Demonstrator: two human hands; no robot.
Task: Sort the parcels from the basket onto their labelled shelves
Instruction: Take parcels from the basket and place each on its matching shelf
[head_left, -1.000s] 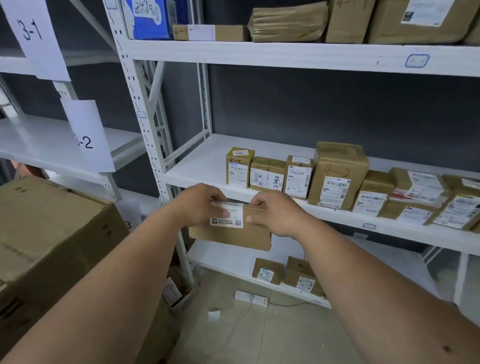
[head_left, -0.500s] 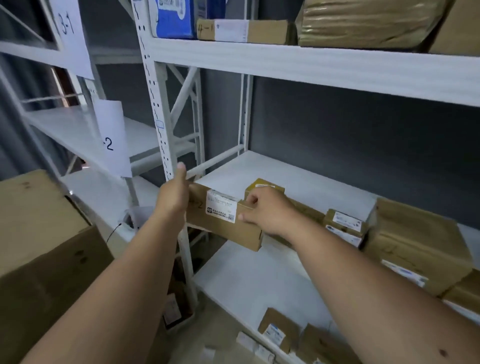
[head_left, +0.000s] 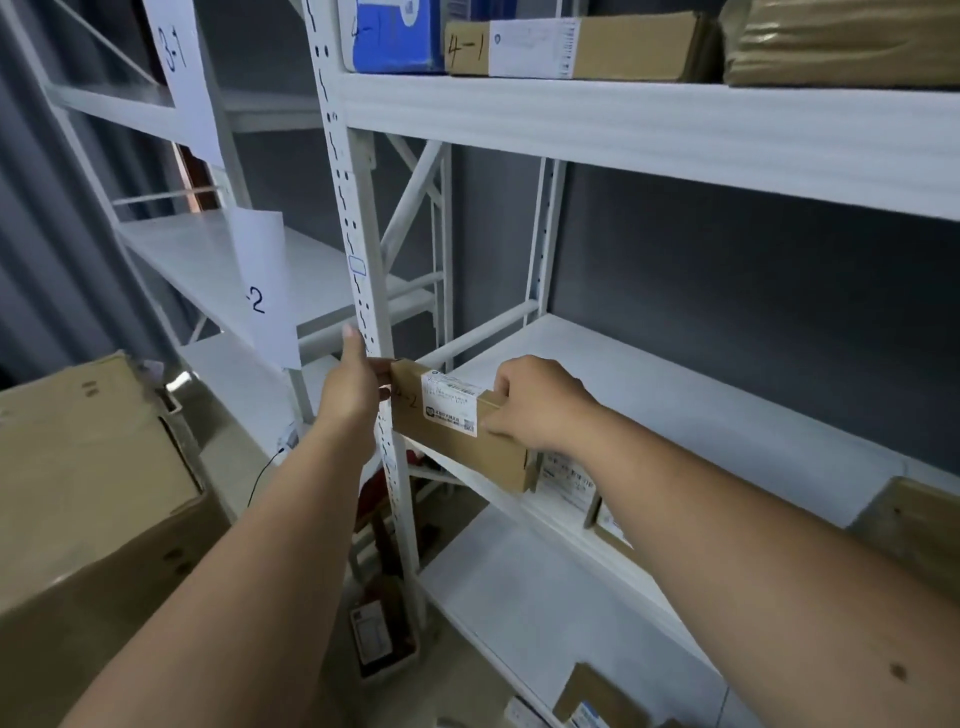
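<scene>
White steel racking (head_left: 363, 218) fills the room against a dark grey wall, its perforated upright running straight down the middle of what I can see. Far to the left of the held box, a big brown carton (head_left: 88, 483) sits low, its top face plain. Above and left of the hands, two paper signs hang on the neighbouring rack: the upper sign (head_left: 174, 67) reads "3-1" in marker, the lower sign (head_left: 266, 291) shows "-2", its first figure cut off by the paper's edge.

The left hand (head_left: 353, 387) presses against the left end of the parcel (head_left: 462, 428), thumb pointing up along the upright, the fingers hidden behind the box so I cannot tell how far they curl. The parcel is a long brown cardboard box, held level at the front left corner of the middle shelf (head_left: 701, 405), its left end overlapping the upright. On its front face, beside the left hand, is handwriting that looks like "4-2"; next to that a white shipping label (head_left: 449, 402) wraps over the top edge, with a small dark square logo, a barcode and print too fine to read. The right hand (head_left: 535, 402) grips the right end, fingers curled over the top and thumb on the front.

Above the grip, on the top shelf (head_left: 649, 124), a blue box (head_left: 395, 39) stands beside a flat brown carton (head_left: 571, 47) marked "4-1". Below the right wrist, labelled parcels (head_left: 569, 480) are partly hidden.
</scene>
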